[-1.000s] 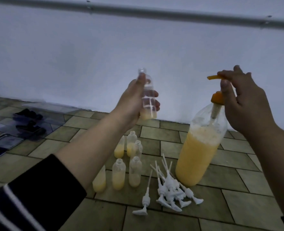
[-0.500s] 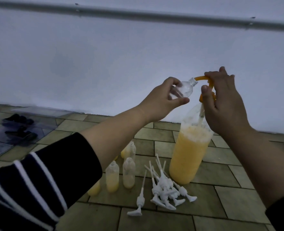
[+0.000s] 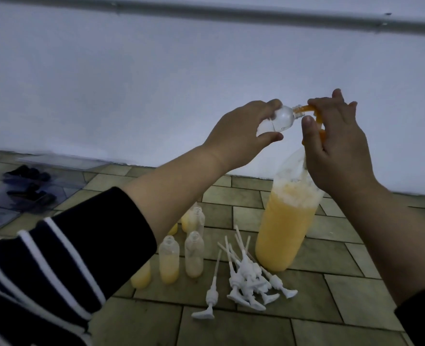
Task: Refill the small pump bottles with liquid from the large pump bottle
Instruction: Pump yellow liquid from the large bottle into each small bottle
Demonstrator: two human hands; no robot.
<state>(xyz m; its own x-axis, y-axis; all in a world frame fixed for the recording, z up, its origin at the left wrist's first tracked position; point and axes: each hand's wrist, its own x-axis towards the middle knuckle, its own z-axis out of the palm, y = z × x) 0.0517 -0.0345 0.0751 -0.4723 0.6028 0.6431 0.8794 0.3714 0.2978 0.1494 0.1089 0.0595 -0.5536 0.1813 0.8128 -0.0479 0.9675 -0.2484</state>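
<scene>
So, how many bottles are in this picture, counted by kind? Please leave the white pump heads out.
Small bottles standing on the floor: 6, some partly hidden by the sleeve
Small bottle held in the left hand: 1
Large bottle, with the right hand gripping its orange pump: 1
Total: 8 bottles

small bottles left of large bottle
</scene>
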